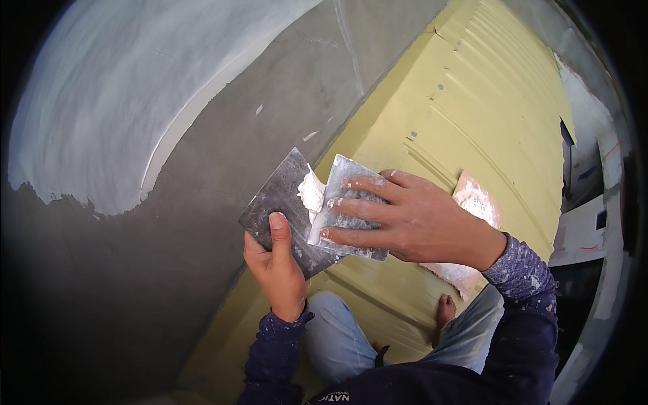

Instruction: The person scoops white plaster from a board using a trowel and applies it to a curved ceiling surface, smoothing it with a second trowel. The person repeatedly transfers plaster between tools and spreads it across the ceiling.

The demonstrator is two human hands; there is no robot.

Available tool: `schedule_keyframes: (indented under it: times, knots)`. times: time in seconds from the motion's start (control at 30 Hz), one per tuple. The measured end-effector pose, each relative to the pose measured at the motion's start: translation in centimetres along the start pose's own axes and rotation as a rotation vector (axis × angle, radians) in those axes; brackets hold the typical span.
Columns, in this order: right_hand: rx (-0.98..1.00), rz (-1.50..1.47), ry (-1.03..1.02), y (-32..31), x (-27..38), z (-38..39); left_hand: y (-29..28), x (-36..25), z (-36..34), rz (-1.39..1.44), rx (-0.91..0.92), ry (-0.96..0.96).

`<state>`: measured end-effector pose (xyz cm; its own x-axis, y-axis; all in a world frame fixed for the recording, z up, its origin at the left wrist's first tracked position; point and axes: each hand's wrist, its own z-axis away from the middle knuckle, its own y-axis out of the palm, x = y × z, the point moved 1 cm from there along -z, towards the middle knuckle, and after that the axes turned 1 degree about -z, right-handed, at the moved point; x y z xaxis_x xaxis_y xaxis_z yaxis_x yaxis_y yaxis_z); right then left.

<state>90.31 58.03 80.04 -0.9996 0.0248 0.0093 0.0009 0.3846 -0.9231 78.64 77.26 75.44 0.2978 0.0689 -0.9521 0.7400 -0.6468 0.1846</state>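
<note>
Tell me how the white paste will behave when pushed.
The white paste looks soft, so it would probably deform: its surface is ragged and folded. It likely clings rather than rolls, since white residue marks the pale plate.

The top [418,383] is dark blue, with long sleeves [273,358] and white letters [335,397] in front. White spots [533,275] dot the right sleeve [521,324]. The jeans [335,331] are pale blue.
</note>
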Motion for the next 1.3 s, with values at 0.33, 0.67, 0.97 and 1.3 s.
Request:
schedule_keyframes:
  times: [0.33, 0.67, 0.97, 1.3]
  knots:
    - [-0.500, -0.845, 0.859, 7.2, -12.8, -5.2, -9.7, 0.4, 1.6, -0.131, -0.320, -0.037]
    - [-0.978, -0.552, 0.883, 6.4, -26.1, -13.5, -17.3, 5.1, 10.3, -0.036, -0.416, -0.446]
    - [-1.046, -0.407, 0.819, 10.4, -13.5, -19.8, -20.6, 4.3, 12.3, -0.057, -0.540, -0.529]
    - [-1.092, -0.254, 0.496, 18.2, 11.6, -27.2, -22.6, 4.5, 12.4, 0.110, -0.638, -0.437]
